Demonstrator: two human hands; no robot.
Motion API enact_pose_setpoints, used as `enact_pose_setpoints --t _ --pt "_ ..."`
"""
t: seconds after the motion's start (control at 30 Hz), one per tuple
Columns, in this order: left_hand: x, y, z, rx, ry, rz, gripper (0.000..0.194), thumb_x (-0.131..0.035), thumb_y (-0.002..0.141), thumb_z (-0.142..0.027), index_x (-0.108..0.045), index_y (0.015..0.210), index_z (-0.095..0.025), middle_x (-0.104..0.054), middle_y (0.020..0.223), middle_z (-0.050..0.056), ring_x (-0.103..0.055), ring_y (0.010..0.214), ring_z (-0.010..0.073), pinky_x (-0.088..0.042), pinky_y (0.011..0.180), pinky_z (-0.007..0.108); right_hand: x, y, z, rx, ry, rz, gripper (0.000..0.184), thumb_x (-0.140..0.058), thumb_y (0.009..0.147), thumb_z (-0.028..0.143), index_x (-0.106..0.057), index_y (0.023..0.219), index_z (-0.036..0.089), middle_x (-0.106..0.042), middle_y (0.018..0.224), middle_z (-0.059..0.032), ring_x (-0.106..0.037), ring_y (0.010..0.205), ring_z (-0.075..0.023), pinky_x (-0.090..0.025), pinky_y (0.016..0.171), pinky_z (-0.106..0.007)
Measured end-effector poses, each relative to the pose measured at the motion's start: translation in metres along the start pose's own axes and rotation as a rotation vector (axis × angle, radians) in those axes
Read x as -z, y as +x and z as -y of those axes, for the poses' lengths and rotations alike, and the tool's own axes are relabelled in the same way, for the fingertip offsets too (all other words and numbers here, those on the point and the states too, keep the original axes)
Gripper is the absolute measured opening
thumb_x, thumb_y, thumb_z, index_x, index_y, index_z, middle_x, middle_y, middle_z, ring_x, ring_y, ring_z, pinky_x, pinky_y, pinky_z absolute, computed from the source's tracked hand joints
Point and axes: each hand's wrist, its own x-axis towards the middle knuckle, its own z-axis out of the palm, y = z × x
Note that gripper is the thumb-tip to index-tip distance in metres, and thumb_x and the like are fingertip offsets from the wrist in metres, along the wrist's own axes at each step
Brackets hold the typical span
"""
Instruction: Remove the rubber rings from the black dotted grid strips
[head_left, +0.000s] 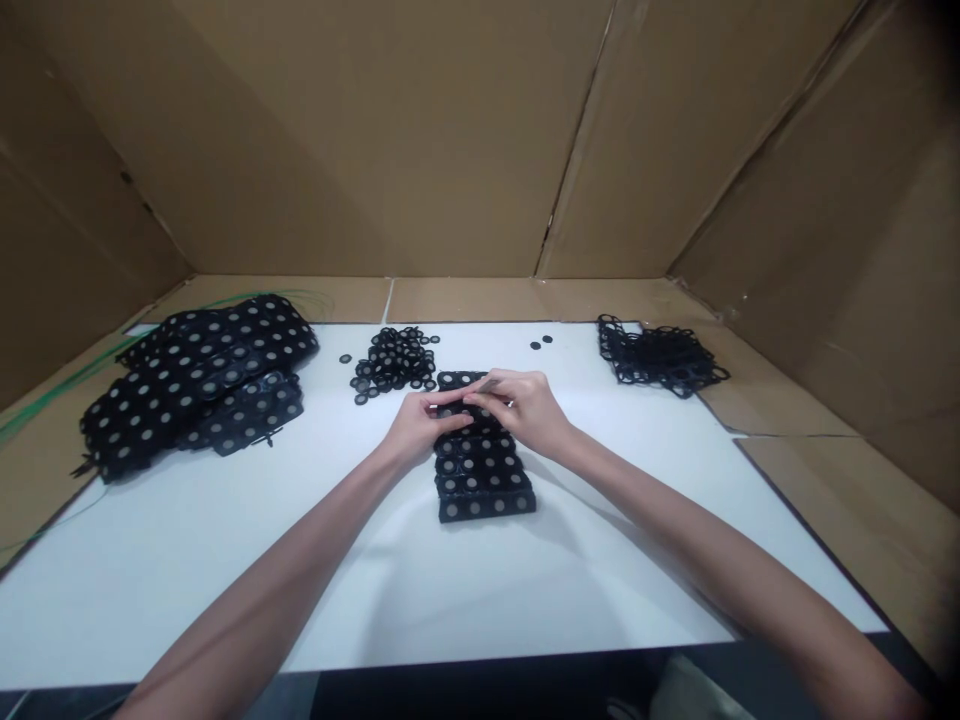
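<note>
A narrow black panel with rows of grey round discs lies lengthwise in front of me on the white table. My left hand grips its upper left part, index finger stretched over the panel and thumb lower down on it. My right hand is closed in a pinch over the upper end, its fingertips meeting my left index finger. Whatever sits in that pinch is too small to make out. Just beyond my left hand is a heap of small black rings with grey centres.
Larger black dotted pieces are piled at the left, with thin green strands behind them. Two loose dark discs lie at the back. A tangle of black looped pieces rests at the back right. Cardboard walls enclose the table.
</note>
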Motion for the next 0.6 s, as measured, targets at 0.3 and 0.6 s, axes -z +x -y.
enact_pose_setpoints --t 0.3,0.6 --pt "0.002 0.001 -0.001 0.033 -0.062 -0.012 0.048 -0.075 0.052 -0.019 -0.065 0.099 -0.02 -0.065 0.104 0.007 -0.055 0.102 0.0243 -0.037 0.093 0.038 0.006 0.0 0.003 -0.154 0.18 -0.145 0.021 -0.051 0.08 0.031 -0.063 0.072 0.016 -0.065 0.074 -0.0039 -0.061 0.068 -0.0133 -0.048 0.066 -0.025" --pt "0.001 -0.003 -0.002 0.039 -0.148 -0.012 0.052 -0.073 0.056 -0.02 -0.061 0.106 -0.021 -0.06 0.112 0.009 -0.053 0.105 0.0233 -0.036 0.095 0.039 0.044 0.013 -0.009 -0.501 -0.043 -0.112 0.028 -0.043 0.081 0.038 -0.054 0.067 0.016 -0.054 0.06 0.0002 -0.049 0.057 -0.011 -0.036 0.058 -0.024"
